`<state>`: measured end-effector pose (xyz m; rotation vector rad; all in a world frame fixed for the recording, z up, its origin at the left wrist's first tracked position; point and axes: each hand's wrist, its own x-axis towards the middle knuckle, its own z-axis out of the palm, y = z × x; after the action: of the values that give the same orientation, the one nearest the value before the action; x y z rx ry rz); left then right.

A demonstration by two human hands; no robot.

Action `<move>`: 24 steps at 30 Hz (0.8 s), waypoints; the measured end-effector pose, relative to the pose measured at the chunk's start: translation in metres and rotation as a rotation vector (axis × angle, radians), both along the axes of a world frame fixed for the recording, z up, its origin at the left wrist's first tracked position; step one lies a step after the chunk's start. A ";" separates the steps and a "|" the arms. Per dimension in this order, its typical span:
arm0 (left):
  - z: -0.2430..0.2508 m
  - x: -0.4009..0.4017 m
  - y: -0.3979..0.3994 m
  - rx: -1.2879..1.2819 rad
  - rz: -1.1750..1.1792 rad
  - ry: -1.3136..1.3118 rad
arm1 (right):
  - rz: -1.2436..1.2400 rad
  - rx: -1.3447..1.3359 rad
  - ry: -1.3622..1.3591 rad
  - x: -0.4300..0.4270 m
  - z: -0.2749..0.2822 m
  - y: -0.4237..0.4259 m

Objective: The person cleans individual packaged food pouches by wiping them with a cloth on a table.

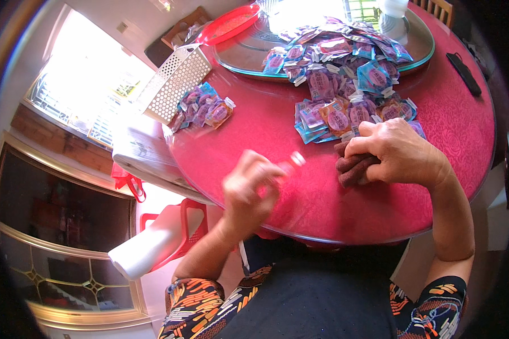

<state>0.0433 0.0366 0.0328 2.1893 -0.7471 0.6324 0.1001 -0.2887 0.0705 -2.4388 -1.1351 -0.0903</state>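
My right hand (390, 152) grips a folded brown cloth (354, 167) on the red tabletop, at the near edge of a big heap of small snack pouches (360, 112). The pouches are blue, purple and orange, with white caps or tabs. My left hand (254, 182), blurred by motion, is raised over the table's near left part. A small reddish item with a white end (295, 161) shows at its fingertips, too blurred to name. Further left, a smaller pile of the same pouches (205, 106) lies beside a white perforated basket (178, 80).
A glass turntable (241, 68) bears part of the heap and a red tray (231, 25). A black elongated object (464, 74) lies on the right of the table. At the lower left, a white roll (152, 250) rests on a red plastic chair (193, 233).
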 end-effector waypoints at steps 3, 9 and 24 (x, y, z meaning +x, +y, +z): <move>0.016 0.047 0.035 -0.020 0.181 -0.120 | 0.001 -0.009 0.024 0.000 -0.001 -0.001; 0.037 0.145 0.123 0.232 0.612 -0.034 | 0.013 -0.059 0.132 0.001 0.010 0.001; 0.003 0.086 -0.022 0.300 0.068 -0.147 | 0.011 -0.052 0.100 0.010 0.001 -0.007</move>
<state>0.1294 0.0150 0.0357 2.4697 -0.8951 0.7641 0.1100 -0.2956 0.0710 -2.4529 -1.1196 0.0652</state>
